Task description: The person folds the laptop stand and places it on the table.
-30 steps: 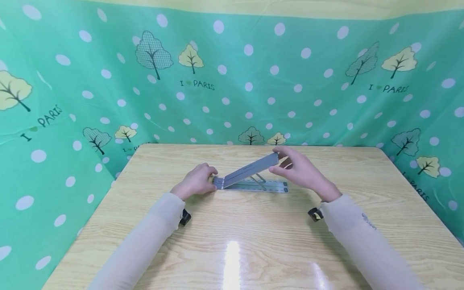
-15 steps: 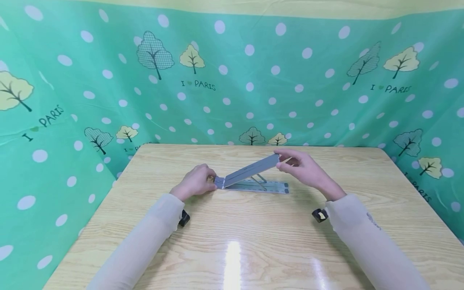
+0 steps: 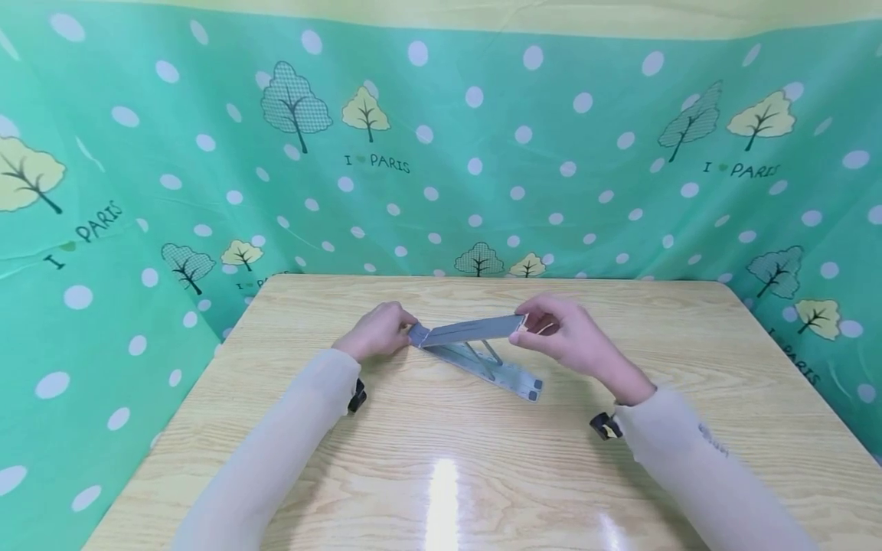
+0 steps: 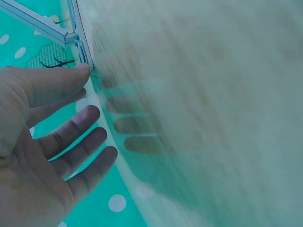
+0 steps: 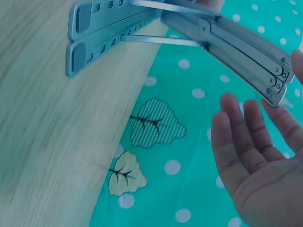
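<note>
A grey metal folding laptop stand (image 3: 475, 330) sits mid-table, its two narrow bars folded side by side. Its upper arm slants up to the right above the base (image 3: 513, 379), with thin struts (image 5: 161, 40) between them. My left hand (image 3: 379, 330) pinches the hinge end between thumb and index finger; in the left wrist view the other fingers (image 4: 78, 153) are spread apart from it. The upper arm's raised tip is pinched by my right hand (image 3: 568, 337). Its remaining fingers (image 5: 236, 132) stay off the metal in the right wrist view.
The wooden table (image 3: 386, 474) spreads under both forearms, with a bright light reflection near the front. Behind it and along both sides hangs a green dotted curtain (image 3: 386, 207) printed with trees. A small black device (image 3: 605, 425) is strapped at the right wrist; another (image 3: 357, 396) is at the left.
The stand has turned on the table, so its base's right end has swung toward me. The raised arm sits lower, and my right hand has come down with it.
</note>
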Action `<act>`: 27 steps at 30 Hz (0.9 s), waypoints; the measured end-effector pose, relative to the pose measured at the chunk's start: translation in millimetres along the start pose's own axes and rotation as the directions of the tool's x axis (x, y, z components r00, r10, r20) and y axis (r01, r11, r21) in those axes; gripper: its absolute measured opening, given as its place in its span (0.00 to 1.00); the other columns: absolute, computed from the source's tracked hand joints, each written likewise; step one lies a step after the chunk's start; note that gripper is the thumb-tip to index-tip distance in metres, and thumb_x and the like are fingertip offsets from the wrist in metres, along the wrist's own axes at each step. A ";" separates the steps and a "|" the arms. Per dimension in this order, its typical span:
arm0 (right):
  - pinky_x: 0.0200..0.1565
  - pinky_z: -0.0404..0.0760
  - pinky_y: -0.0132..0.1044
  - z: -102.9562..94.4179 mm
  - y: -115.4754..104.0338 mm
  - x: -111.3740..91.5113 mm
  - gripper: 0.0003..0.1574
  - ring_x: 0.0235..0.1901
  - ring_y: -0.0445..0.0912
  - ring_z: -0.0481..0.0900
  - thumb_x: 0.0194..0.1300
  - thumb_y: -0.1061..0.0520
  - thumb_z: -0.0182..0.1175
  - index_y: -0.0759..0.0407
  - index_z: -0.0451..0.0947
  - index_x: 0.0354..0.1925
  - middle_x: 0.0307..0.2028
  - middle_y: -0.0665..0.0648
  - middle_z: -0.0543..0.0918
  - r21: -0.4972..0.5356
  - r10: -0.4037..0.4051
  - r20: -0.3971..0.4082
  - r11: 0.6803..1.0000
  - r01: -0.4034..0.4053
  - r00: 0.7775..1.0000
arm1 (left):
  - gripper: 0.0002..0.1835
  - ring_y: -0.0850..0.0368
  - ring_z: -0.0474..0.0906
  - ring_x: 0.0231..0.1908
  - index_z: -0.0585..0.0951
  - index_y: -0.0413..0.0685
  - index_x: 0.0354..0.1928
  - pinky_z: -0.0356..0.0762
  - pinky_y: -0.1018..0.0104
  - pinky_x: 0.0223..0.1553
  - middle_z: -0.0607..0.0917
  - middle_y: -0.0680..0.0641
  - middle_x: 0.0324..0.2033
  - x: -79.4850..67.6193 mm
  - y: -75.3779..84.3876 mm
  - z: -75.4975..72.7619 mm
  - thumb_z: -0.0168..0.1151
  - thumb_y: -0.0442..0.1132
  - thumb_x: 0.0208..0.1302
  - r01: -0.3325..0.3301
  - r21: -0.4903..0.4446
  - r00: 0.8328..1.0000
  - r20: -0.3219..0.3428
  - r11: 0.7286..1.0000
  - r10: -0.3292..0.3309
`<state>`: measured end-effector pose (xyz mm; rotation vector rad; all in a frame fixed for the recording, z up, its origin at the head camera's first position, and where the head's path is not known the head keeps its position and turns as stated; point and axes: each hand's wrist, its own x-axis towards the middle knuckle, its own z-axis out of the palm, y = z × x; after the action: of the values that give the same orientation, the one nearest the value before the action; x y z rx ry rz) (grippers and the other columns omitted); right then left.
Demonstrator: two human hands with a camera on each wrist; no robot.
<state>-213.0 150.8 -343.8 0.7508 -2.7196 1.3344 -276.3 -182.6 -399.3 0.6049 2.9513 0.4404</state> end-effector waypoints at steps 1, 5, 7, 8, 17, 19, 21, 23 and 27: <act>0.40 0.81 0.41 1.7 -2.1 -1.3 0.27 0.35 0.46 0.79 0.55 0.45 0.70 0.57 0.79 0.49 0.34 0.53 0.79 -0.002 -0.003 -0.007 1.000 0.003 1.000 | 0.17 0.54 0.73 0.40 0.84 0.50 0.52 0.73 0.59 0.47 0.84 0.49 0.44 2.7 -0.3 0.2 0.66 0.36 0.58 -0.007 -0.003 1.000 0.002 1.000 0.007; 0.31 0.79 0.37 8.7 -9.5 -6.2 0.26 0.28 0.46 0.76 0.54 0.45 0.71 0.56 0.78 0.46 0.28 0.52 0.77 -0.025 -0.011 -0.027 1.000 0.010 1.000 | 0.18 0.55 0.72 0.38 0.84 0.50 0.51 0.73 0.60 0.46 0.84 0.50 0.41 12.7 -0.9 1.1 0.66 0.34 0.56 -0.026 0.004 1.000 0.009 1.000 0.026; 0.27 0.76 0.37 12.0 -12.8 -8.4 0.24 0.25 0.46 0.74 0.54 0.46 0.71 0.55 0.78 0.45 0.25 0.52 0.76 -0.031 -0.015 -0.034 0.999 0.014 0.999 | 0.19 0.54 0.73 0.38 0.84 0.50 0.51 0.74 0.60 0.46 0.84 0.49 0.41 17.4 -0.5 1.7 0.65 0.32 0.55 -0.039 0.016 0.999 0.009 0.999 0.039; 0.25 0.75 0.36 13.6 -14.1 -9.4 0.23 0.23 0.46 0.73 0.53 0.46 0.71 0.54 0.78 0.45 0.24 0.52 0.75 -0.038 -0.019 -0.038 0.999 0.017 0.999 | 0.20 0.54 0.73 0.39 0.84 0.50 0.51 0.74 0.59 0.47 0.84 0.49 0.41 19.3 0.1 1.5 0.65 0.31 0.55 -0.044 0.016 0.999 0.010 0.999 0.044; 0.22 0.71 0.35 28.1 -30.5 -16.9 0.23 0.18 0.44 0.69 0.53 0.43 0.71 0.52 0.75 0.41 0.19 0.49 0.73 -0.084 -0.007 -0.034 0.996 0.004 0.999 | 0.23 0.50 0.76 0.52 0.82 0.50 0.54 0.73 0.57 0.57 0.84 0.47 0.49 35.2 7.5 3.9 0.61 0.26 0.55 -0.098 0.055 0.995 0.020 0.994 0.097; 0.20 0.70 0.34 31.6 -34.3 -18.4 0.24 0.17 0.43 0.69 0.53 0.41 0.71 0.52 0.74 0.40 0.18 0.49 0.72 -0.105 -0.009 -0.043 0.994 0.005 0.999 | 0.24 0.50 0.76 0.51 0.82 0.51 0.55 0.73 0.57 0.57 0.83 0.47 0.49 38.1 9.5 4.2 0.60 0.26 0.56 -0.104 0.068 0.994 0.024 0.992 0.103; 0.19 0.69 0.34 35.4 -37.6 -19.9 0.24 0.16 0.42 0.68 0.52 0.41 0.71 0.52 0.73 0.39 0.17 0.48 0.71 -0.121 -0.014 -0.062 0.993 0.006 0.998 | 0.23 0.50 0.77 0.49 0.82 0.51 0.54 0.75 0.58 0.55 0.83 0.46 0.48 40.7 11.6 4.5 0.60 0.25 0.57 -0.117 0.077 0.993 0.024 0.990 0.115; 0.17 0.68 0.34 39.7 -40.4 -21.4 0.23 0.15 0.42 0.67 0.52 0.41 0.71 0.51 0.73 0.38 0.17 0.48 0.71 -0.135 -0.018 -0.085 0.991 0.007 0.996 | 0.24 0.51 0.77 0.47 0.82 0.51 0.54 0.76 0.59 0.53 0.83 0.46 0.46 43.2 13.4 4.7 0.59 0.24 0.56 -0.122 0.078 0.992 0.024 0.990 0.120; 0.15 0.66 0.33 48.6 -44.8 -23.8 0.23 0.14 0.41 0.66 0.52 0.41 0.71 0.51 0.73 0.36 0.16 0.47 0.70 -0.144 -0.026 -0.129 0.990 0.008 0.991 | 0.26 0.52 0.77 0.49 0.82 0.51 0.54 0.76 0.60 0.54 0.83 0.47 0.48 48.0 16.6 5.3 0.58 0.22 0.54 -0.120 0.053 0.993 0.024 0.991 0.118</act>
<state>-163.7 100.9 -346.8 0.6496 -2.6651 1.1265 -313.4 -147.5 -401.1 0.7901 2.9263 0.3623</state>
